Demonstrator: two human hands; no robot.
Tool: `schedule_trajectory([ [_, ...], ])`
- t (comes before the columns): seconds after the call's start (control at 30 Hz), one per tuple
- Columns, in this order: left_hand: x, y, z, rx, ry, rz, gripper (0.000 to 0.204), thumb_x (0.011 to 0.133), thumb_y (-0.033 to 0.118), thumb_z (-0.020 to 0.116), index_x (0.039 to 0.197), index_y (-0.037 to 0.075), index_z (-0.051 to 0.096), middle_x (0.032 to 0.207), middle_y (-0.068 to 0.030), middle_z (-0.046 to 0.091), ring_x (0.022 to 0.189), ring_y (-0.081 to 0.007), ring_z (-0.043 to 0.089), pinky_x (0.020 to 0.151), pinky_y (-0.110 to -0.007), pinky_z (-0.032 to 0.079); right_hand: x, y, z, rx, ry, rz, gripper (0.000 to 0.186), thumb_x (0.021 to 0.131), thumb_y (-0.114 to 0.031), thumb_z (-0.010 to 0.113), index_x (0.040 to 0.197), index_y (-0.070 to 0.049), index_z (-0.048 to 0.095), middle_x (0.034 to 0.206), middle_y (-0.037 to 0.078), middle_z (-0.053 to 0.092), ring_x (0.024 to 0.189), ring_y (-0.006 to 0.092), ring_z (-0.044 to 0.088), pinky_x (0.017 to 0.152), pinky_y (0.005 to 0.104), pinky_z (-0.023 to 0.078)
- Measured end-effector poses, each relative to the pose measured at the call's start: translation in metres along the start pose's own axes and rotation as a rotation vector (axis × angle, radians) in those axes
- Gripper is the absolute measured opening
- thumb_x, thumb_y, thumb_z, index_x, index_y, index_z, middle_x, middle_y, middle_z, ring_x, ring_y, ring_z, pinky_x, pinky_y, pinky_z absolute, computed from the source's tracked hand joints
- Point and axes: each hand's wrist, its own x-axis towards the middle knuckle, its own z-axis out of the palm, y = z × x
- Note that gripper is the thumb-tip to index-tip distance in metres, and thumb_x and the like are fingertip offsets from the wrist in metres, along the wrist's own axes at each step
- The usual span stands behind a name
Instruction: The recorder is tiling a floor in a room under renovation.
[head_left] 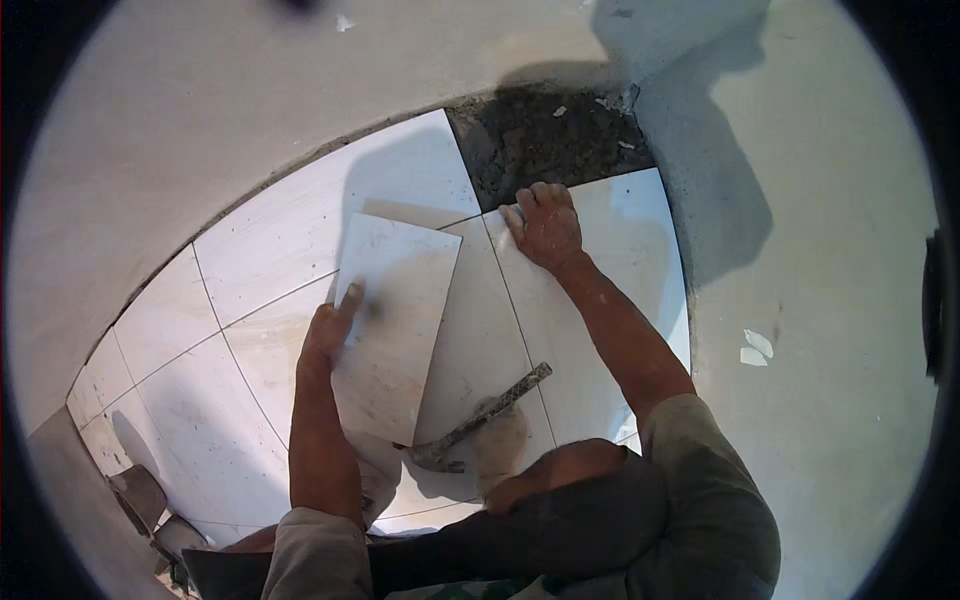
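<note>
Pale walls [820,300] flank a dark bare corner [545,150]; my left hand [328,335] holds the loose tile [395,320], thumb on its face, over laid tiles [270,200]. My right hand [548,228] touches their edge, grip unclear. Steady support seems wisest.

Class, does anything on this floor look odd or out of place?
Yes: the far corner patch is dark, rough and untiled, with pale bits scattered on it, unlike the smooth pale tiles bordering it.

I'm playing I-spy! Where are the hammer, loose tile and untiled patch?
Hammer [491,409], head view, on its handle.
Loose tile [402,325], head view, middle of its face.
Untiled patch [548,138], head view, its middle.
</note>
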Motion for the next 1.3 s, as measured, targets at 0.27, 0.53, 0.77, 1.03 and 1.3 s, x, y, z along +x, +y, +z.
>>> schedule_trajectory([
  [0.27, 0.006, -0.002, 0.001, 0.109, 0.040, 0.033, 0.089, 0.080, 0.071, 0.051, 0.125, -0.006, 0.054, 0.099, -0.0146, 0.065, 0.091, -0.0198, 0.059, 0.082, -0.033, 0.046, -0.002, -0.008, 0.010, 0.106, 0.082, -0.072, 0.035, 0.077, -0.032, 0.071, 0.094, -0.003, 0.060, 0.095, 0.012, 0.051, 0.091, 0.0305, 0.052, 0.086, 0.0426, 0.042],
  [0.53, 0.008, -0.008, 0.002, 0.096, 0.064, -0.059, 0.090, 0.080, 0.072, 0.050, 0.127, -0.005, 0.054, 0.114, -0.0175, 0.062, 0.105, -0.0223, 0.055, 0.091, -0.033, 0.042, 0.010, -0.014, 0.014, 0.058, 0.065, 0.015, 0.034, 0.079, -0.037, 0.070, 0.077, -0.004, 0.061, 0.078, 0.010, 0.050, 0.079, 0.0275, 0.053, 0.080, 0.0400, 0.043],
  [0.77, 0.011, -0.016, -0.001, -0.003, 0.036, 0.057, 0.087, 0.083, 0.069, 0.050, 0.130, -0.004, 0.051, 0.119, -0.0177, 0.060, 0.111, -0.0215, 0.053, 0.095, -0.032, 0.040, 0.005, -0.016, 0.014, 0.079, 0.002, 0.039, 0.037, 0.078, -0.037, 0.071, 0.089, -0.004, 0.060, 0.090, 0.011, 0.050, 0.086, 0.0292, 0.052, 0.083, 0.0427, 0.043],
  [1.03, 0.004, -0.002, -0.001, 0.106, 0.044, -0.007, 0.086, 0.082, 0.069, 0.050, 0.129, -0.003, 0.052, 0.110, -0.0160, 0.063, 0.100, -0.0201, 0.057, 0.087, -0.030, 0.044, -0.021, -0.029, -0.023, 0.138, 0.223, 0.090, 0.051, 0.081, -0.028, 0.070, 0.119, -0.001, 0.048, 0.124, 0.016, 0.041, 0.120, 0.0337, 0.041, 0.105, 0.0502, 0.031],
  [1.3, 0.009, -0.015, -0.003, 0.074, 0.020, 0.017, 0.098, 0.079, 0.075, 0.050, 0.124, -0.012, 0.052, 0.109, -0.0223, 0.062, 0.102, -0.0283, 0.059, 0.088, -0.038, 0.046, -0.032, -0.038, -0.037, 0.172, 0.147, 0.069, 0.046, 0.088, -0.032, 0.061, 0.118, 0.001, 0.050, 0.121, 0.017, 0.048, 0.114, 0.0346, 0.047, 0.103, 0.0504, 0.032],
])
